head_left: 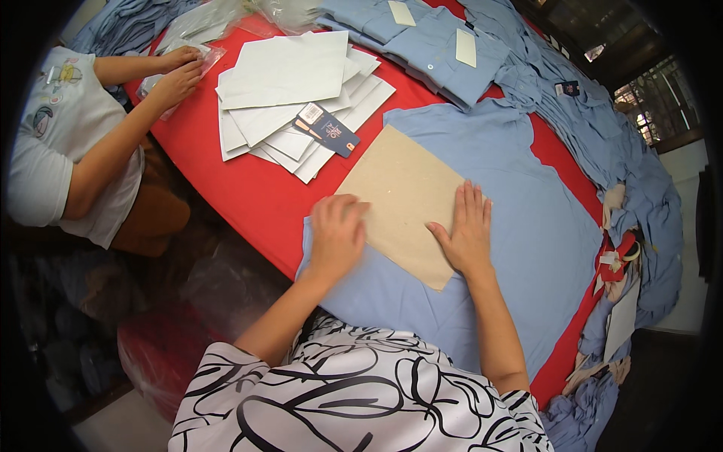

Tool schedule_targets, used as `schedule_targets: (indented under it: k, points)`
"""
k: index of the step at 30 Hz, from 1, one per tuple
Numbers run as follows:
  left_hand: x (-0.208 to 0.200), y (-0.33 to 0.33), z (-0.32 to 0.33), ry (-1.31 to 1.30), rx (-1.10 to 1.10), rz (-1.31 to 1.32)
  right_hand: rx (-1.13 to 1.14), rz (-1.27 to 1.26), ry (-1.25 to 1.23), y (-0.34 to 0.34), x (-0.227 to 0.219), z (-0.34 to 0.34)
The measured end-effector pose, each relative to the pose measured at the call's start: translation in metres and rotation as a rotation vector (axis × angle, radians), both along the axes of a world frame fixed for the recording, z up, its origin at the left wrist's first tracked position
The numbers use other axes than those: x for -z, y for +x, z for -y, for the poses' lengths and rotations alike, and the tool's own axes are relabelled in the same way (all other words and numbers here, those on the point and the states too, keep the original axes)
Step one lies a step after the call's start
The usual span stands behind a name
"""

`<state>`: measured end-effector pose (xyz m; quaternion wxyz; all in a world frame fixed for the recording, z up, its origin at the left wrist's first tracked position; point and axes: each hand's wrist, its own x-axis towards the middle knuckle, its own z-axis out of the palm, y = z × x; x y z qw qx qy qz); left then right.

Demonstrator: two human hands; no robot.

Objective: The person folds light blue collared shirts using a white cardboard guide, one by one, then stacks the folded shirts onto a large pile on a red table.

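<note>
A pale blue garment [527, 173] is spread out on the red-covered table in front of me. On it lies a tan cardboard sheet [407, 188], set at an angle. My right hand [470, 230] rests flat along the sheet's right edge, its fingers stretched out and thumb apart. At the left edge of the sheet, over the garment's border, is my left hand [339, 233]. Motion blurs its bent fingers, and whether they pinch any cloth is unclear.
A loose stack of white sheets [290, 71] with a dark blue hang tag [327, 129] on top lies beyond my left hand. Folded blue shirts [429, 45] and heaped blue garments [625, 181] line the far and right sides. A co-worker's hands [177, 79] handle clear plastic at left.
</note>
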<state>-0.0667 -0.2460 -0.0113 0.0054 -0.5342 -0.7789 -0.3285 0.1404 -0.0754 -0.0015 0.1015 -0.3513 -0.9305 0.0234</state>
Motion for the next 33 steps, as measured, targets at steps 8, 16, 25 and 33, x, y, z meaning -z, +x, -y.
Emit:
schedule_targets:
  k: [8,16,25,33]
  points:
    - [0.002,-0.054,0.05,-0.069,-0.126,-0.037,-0.005,0.018,0.0,0.001,0.001,0.003]
    - [-0.018,-0.05,0.032,-0.212,-0.187,0.113,0.011,-0.031,-0.015,0.003,-0.002,0.003]
    - [-0.009,0.011,-0.042,-0.036,0.147,-0.116,0.005,-0.02,-0.02,-0.003,-0.019,0.002]
    - [-0.011,0.015,-0.047,-0.177,0.089,-0.183,-0.113,-0.532,-0.277,-0.11,-0.032,-0.103]
